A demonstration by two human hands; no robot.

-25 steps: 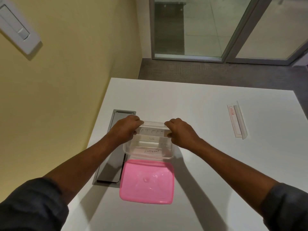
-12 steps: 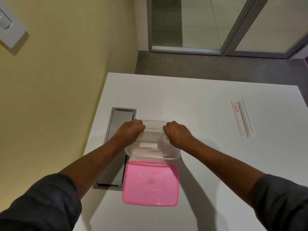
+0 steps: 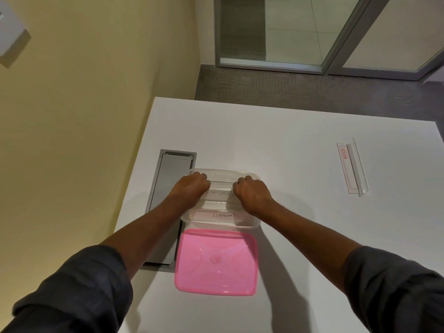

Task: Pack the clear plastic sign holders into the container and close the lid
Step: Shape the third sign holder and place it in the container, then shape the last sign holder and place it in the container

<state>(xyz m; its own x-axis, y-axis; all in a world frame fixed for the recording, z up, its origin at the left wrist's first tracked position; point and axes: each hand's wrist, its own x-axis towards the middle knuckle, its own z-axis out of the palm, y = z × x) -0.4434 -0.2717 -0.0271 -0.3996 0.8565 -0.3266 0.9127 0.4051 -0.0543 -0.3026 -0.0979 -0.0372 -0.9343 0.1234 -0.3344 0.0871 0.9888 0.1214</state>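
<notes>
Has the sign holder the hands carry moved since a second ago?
Yes. The "BAT MAN" holder, earlier above the container rim, now sits lower inside it, behind the ELEPHANT holder.

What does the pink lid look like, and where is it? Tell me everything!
The pink lid is a rounded rectangle of shiny, see-through pink plastic with a raised rim, curved moulded lines and a small bump in its middle. It lies flat on the white table, just in front of the clear container, not on it. Its left edge overlaps the grey panel set in the table. Neither hand touches it.
</notes>
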